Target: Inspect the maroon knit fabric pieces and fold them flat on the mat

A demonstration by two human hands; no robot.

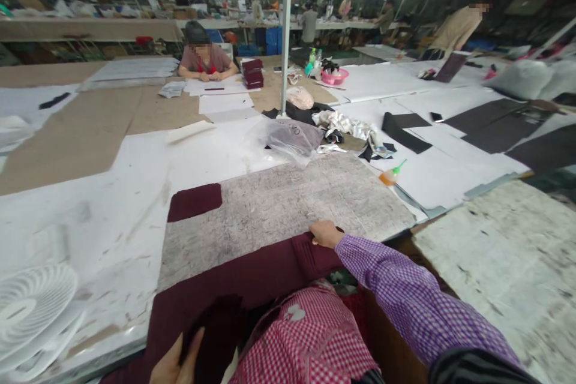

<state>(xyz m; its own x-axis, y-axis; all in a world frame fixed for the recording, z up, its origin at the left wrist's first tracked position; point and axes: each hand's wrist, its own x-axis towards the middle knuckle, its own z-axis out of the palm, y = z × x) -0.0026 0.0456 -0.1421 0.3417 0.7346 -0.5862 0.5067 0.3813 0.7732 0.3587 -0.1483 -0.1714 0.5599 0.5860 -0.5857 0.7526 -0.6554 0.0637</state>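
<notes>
A long strip of maroon cloth [252,270] runs along the front edge of the table, with several folded layers at its right end. My right hand [324,234] is closed on the far edge of those layers, its knuckles turned up. At the bottom of the view my left hand [177,360] grips a darker, shaded part of the maroon cloth near my body; its lower half is cut off by the frame. Beyond the strip, a separate folded maroon piece [195,202] lies at the left corner of the scratched grey board [279,204].
A white fan [31,318] stands at the left front. Behind the board lie a clear plastic bag [292,138], fabric scraps [351,126] and an oil bottle [390,175]. A metal post [285,36] rises mid-table. A person [207,57] leans on the table opposite, beside stacked maroon pieces [252,75].
</notes>
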